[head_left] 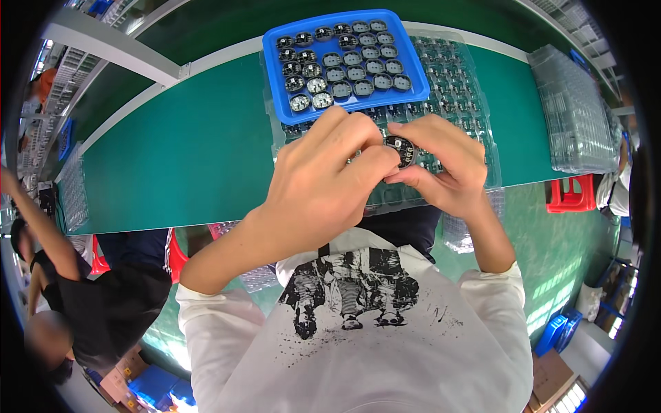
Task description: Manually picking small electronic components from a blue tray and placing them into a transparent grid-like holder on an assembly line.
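A small round black part with a circuit board in it is held up between my two hands, over a clear plastic tray. My right hand grips its rim between thumb and fingers. My left hand is closed against the part's left side, thumb and fingers pinched together; whether a smaller piece sits in that pinch is hidden. Just beyond my hands, a blue tray carries rows of similar round parts, some grey-faced, others showing dark or pale boards. It rests on the clear tray, whose pockets hold many small parts.
The green bench runs across in front of me. Stacked clear trays stand at its right end, more at the left. A red stool is beyond the right edge. At left sits a person in black.
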Demonstrator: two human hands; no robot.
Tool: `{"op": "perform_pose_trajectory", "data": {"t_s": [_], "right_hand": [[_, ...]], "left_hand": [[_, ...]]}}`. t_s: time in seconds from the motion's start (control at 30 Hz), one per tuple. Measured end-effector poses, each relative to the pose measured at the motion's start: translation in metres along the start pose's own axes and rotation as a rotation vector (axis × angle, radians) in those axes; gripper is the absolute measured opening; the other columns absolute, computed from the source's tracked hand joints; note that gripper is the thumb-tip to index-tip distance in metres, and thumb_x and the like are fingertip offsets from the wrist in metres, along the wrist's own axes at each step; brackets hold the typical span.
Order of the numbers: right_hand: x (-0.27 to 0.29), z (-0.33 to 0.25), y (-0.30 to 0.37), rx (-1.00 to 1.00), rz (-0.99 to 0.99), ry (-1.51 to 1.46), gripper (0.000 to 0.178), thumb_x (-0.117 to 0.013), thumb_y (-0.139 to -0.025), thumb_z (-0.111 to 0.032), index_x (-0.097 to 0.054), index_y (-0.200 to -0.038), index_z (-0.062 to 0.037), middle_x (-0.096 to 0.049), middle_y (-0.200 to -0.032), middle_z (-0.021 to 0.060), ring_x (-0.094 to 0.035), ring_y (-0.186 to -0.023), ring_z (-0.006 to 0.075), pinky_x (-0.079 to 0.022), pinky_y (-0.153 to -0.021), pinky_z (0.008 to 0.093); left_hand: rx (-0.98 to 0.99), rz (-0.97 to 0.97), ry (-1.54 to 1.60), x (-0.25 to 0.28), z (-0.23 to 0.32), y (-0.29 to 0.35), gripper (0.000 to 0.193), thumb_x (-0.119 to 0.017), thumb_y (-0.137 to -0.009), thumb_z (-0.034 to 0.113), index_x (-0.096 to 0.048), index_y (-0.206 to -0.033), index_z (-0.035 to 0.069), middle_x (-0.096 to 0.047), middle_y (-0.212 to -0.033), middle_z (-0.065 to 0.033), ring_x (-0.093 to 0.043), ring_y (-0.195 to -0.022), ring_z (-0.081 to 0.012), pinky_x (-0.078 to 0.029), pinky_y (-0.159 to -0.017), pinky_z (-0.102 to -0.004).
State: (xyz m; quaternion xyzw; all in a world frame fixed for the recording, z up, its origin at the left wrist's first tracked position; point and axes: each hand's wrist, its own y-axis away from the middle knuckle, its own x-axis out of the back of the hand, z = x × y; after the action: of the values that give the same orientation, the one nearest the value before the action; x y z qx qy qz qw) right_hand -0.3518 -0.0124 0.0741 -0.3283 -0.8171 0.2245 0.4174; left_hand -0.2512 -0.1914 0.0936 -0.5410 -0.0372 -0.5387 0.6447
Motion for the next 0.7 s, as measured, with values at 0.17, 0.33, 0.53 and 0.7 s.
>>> {"op": "perform_pose_trajectory", "data": {"t_s": [0.17, 0.33, 0.53, 0.7], "right_hand": [[-0.005, 0.003, 0.000, 0.036, 0.083, -0.080, 0.047, -0.082, -0.067, -0.014, -0.067, -0.108, 0.0037, -0.063, -0.078, 0.0118, -0.058, -0.063, 0.0236, -0.047, -0.054, 0.0315], [-0.007, 0.000, -0.004, 0.104, 0.050, -0.097, 0.049, -0.082, -0.065, -0.015, -0.068, -0.109, 0.0011, -0.063, -0.078, 0.0107, -0.057, -0.062, 0.0241, -0.046, -0.053, 0.0321], [0.000, -0.004, -0.002, 0.040, -0.120, -0.032, 0.054, -0.079, -0.070, -0.032, -0.067, -0.110, 0.0027, -0.066, -0.074, 0.0096, -0.059, -0.057, 0.0215, -0.043, -0.050, 0.0286], [-0.007, 0.004, 0.003, 0.052, -0.062, -0.103, 0.056, -0.080, -0.068, -0.033, -0.068, -0.110, 0.0019, -0.061, -0.065, 0.0068, -0.056, -0.053, 0.0200, -0.039, -0.047, 0.0287]], "left_hand": [[0.296, -0.233, 0.440, 0.027, 0.010, -0.013, 0.029, -0.070, -0.075, -0.003, -0.062, -0.101, 0.004, -0.057, -0.085, -0.0055, -0.053, -0.071, -0.0143, -0.042, -0.059, -0.0276], [0.672, -0.300, 0.766, 0.024, -0.011, -0.004, 0.018, -0.063, -0.090, 0.005, -0.059, -0.107, 0.000, -0.058, -0.089, -0.0013, -0.052, -0.081, -0.0075, -0.045, -0.067, -0.0233], [0.738, -0.439, 0.923, 0.013, -0.020, -0.006, 0.018, -0.071, -0.087, 0.018, -0.066, -0.083, 0.001, -0.051, -0.062, 0.0049, -0.040, -0.057, -0.0025, -0.031, -0.050, -0.0220], [0.726, -0.441, 0.939, 0.008, -0.019, -0.006, 0.019, -0.070, -0.087, 0.018, -0.066, -0.082, 0.001, -0.049, -0.060, 0.0054, -0.037, -0.056, -0.0029, -0.029, -0.050, -0.0233]]}}
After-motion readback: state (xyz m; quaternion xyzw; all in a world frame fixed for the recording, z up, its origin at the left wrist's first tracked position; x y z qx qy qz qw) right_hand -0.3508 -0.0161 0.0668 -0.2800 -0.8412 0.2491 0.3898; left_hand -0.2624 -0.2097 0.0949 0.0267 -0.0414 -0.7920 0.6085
